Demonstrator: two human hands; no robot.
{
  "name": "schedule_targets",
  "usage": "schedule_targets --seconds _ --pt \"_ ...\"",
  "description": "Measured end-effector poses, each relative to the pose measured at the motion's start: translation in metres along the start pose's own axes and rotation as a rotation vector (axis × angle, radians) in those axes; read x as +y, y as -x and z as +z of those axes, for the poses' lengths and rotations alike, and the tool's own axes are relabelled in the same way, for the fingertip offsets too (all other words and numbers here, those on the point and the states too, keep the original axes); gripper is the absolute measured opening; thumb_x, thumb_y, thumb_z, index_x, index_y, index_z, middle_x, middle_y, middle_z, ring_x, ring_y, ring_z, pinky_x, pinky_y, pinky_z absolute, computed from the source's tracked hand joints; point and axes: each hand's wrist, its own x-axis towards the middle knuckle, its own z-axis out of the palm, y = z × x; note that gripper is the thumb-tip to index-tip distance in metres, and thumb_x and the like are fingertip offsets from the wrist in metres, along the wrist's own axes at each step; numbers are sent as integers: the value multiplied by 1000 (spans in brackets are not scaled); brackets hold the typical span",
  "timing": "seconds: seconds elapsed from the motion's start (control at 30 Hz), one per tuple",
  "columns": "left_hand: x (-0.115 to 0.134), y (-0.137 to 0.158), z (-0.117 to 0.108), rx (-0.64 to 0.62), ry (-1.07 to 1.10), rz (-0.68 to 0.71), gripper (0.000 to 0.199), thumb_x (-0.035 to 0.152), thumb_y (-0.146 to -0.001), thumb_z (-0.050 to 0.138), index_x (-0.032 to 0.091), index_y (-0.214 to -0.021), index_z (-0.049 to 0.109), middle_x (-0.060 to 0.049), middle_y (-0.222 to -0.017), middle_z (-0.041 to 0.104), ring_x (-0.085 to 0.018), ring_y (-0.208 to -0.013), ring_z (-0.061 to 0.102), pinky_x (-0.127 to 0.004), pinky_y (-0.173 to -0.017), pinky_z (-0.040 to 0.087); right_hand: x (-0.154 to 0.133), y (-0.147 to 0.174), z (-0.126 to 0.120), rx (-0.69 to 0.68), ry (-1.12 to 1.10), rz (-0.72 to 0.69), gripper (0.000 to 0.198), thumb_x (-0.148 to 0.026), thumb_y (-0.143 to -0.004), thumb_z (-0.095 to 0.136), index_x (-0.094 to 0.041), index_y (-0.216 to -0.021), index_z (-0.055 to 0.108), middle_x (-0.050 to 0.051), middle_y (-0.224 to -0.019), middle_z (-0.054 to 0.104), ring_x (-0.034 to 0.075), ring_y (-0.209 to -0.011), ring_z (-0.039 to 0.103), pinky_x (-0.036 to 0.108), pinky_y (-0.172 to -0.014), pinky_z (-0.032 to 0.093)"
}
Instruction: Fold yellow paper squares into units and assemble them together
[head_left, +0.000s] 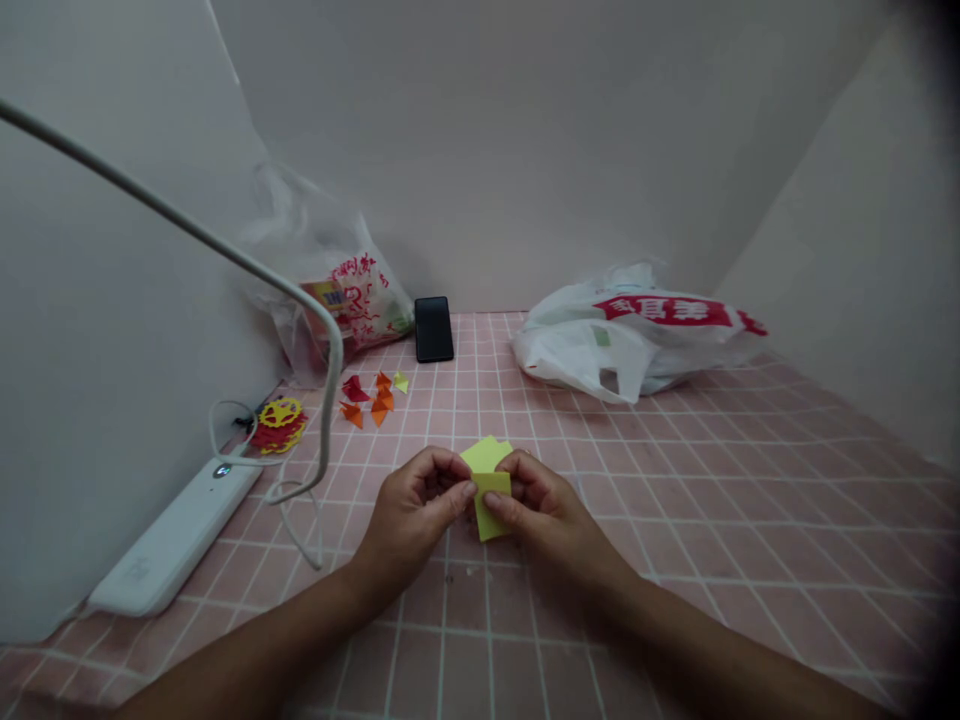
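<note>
Between my two hands is a small folded piece of yellow paper (493, 515). My left hand (412, 505) pinches its upper left corner between thumb and fingers. My right hand (544, 505) holds its right side, the thumb lying flat on the front. Just beyond the folded piece, more yellow paper (486, 453) shows; whether it lies on the table or is held cannot be made out. Farther off to the left lie several small folded paper pieces, among them an orange one (382, 403), a red one (355, 389) and a yellow one (401, 382).
A white power bank (176, 535) with a cable lies at the left. Near it are yellow and red cut-out shapes (280, 420). A black phone (434, 330) stands at the back between a clear plastic bag (367, 300) and a white one (585, 340). A grey cable (187, 225) crosses the upper left.
</note>
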Motion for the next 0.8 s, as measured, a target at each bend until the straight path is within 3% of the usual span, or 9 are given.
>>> schedule_targets --seconds 0.17,0.43,0.8 --pt "-2 0 -1 2 -57 37 11 25 -77 69 17 -81 63 0 -75 62 -13 -69 58 -25 -65 48 0 0 -1 -4 99 -24 28 -38 -76 70 -22 -76 46 -2 -72 51 14 -65 50 27 -60 39" --pt "-3 2 -2 0 -93 66 10 23 -79 69 18 -84 62 0 -77 62 -13 -70 57 -24 -66 47 -2 4 -3 19 454 -120 18 -32 -84 61 -20 -74 51 -1 -71 49 15 -66 44 29 -59 34" --pt "-4 3 -2 -26 -117 97 7 21 -80 67 18 -84 63 0 -78 62 -14 -71 58 -25 -66 48 1 4 -3 28 495 -132 18 -33 -85 60 -19 -75 52 0 -71 50 15 -65 44 29 -59 34"
